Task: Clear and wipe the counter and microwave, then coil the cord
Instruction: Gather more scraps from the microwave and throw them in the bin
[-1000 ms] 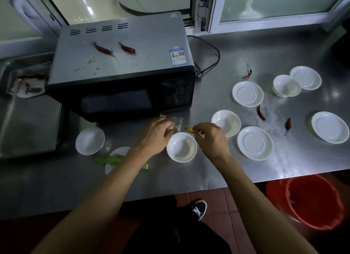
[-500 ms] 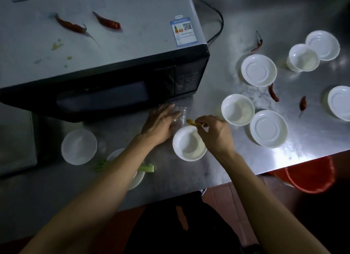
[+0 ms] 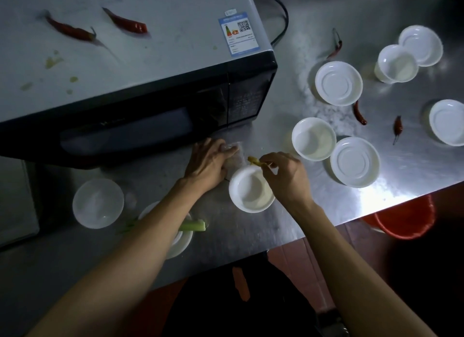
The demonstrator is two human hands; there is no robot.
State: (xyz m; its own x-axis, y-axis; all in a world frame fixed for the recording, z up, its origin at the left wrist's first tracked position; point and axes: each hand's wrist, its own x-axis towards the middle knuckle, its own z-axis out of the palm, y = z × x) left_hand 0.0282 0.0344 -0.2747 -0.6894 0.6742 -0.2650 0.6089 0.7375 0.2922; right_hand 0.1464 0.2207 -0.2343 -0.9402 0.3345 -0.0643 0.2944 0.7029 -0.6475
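Clearing step, I judge: right hand (image 3: 288, 178) pinches yellow food scrap (image 3: 254, 161) above white round bowl (image 3: 251, 189), frame centre; left hand (image 3: 208, 164) flat on clear plastic wrap (image 3: 234, 158). Next: drop scrap in.

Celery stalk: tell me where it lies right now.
In the head view the celery stalk lies lower left of centre, across a white dish at the counter's front edge, partly hidden under the left forearm.

Red chillies (image 3: 72, 32), white bowls (image 3: 251, 189)

Chillies (image 3: 126, 24) atop microwave (image 3: 140, 68); bowls (image 3: 313, 138) right.
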